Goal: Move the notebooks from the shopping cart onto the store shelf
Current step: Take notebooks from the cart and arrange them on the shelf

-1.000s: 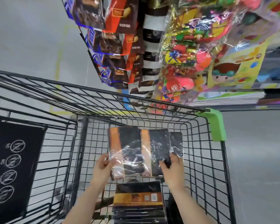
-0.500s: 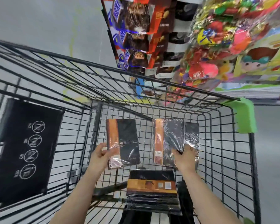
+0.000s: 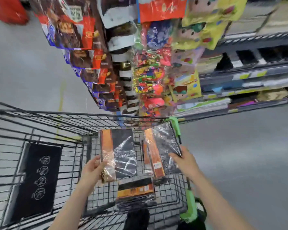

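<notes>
Notebooks wrapped in clear plastic, black with an orange band down the spine side, are held up above a black wire shopping cart (image 3: 40, 123). One notebook (image 3: 118, 153) is pinched at its lower left corner by the left hand (image 3: 91, 170), thumb on the cover and fingers behind; it is held nearly upright over the middle of the basket. A second notebook (image 3: 162, 150) is gripped at its lower right edge by the right hand (image 3: 184, 161), fingers curled over the cover; it is tilted slightly to the right and sits near the cart's right rim. Whether more than one notebook is held in the right grip cannot be told. The two held notebooks are apart, with a gap of cart wire seen between them.

Below them, a stack of notebooks (image 3: 135, 191) of the same kind is seen lying flat on the cart floor, orange band crosswise. A black sign panel (image 3: 38, 176) with four white circular symbols is fixed to the cart's left side. A green plastic corner guard (image 3: 175, 123) is seen on the far right corner of the cart.

Beyond the cart, hanging snack bags (image 3: 90, 63) and bright toy packs (image 3: 150, 77) are seen, blurred. To the right, store shelves (image 3: 249, 77) carrying flat stacked goods are seen.
</notes>
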